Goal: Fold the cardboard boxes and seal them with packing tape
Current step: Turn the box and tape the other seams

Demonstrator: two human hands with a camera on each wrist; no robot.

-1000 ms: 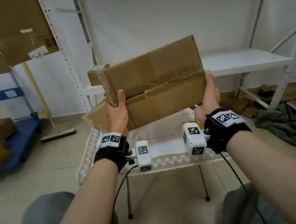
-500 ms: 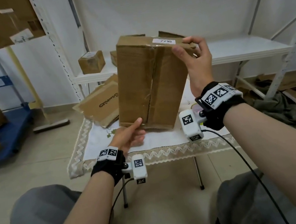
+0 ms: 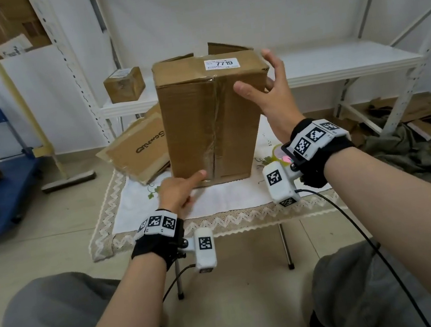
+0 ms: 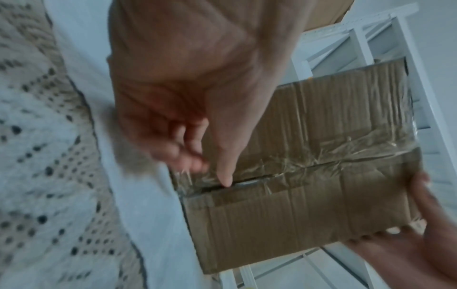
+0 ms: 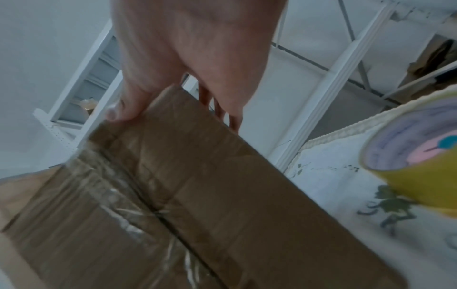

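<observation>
A tall brown cardboard box (image 3: 203,126) stands on end on the cloth-covered table (image 3: 228,200). A white label reading 7719 (image 3: 221,63) is on its top, and flaps stick up behind. Wrinkled clear tape runs down the front seam (image 4: 309,166). My left hand (image 3: 182,189) lies low at the box's bottom front, thumb tip touching the seam, other fingers loosely curled. My right hand (image 3: 266,80) is at the upper right corner, thumb on the front face (image 5: 197,195), fingers spread behind the right side. A yellow tape roll (image 5: 415,176) sits on the table right of the box.
Flattened cardboard (image 3: 139,149) hangs over the table's left rear edge. A white shelf (image 3: 334,67) behind carries a small taped box (image 3: 124,84). A blue cart (image 3: 3,189) and a broom (image 3: 68,181) are on the left; cardboard scraps (image 3: 411,117) litter the floor on the right.
The box was held up lengthwise in both hands, then turned on end and set down on the table. My right hand loosened from the top corner; my left slid to the bottom seam.
</observation>
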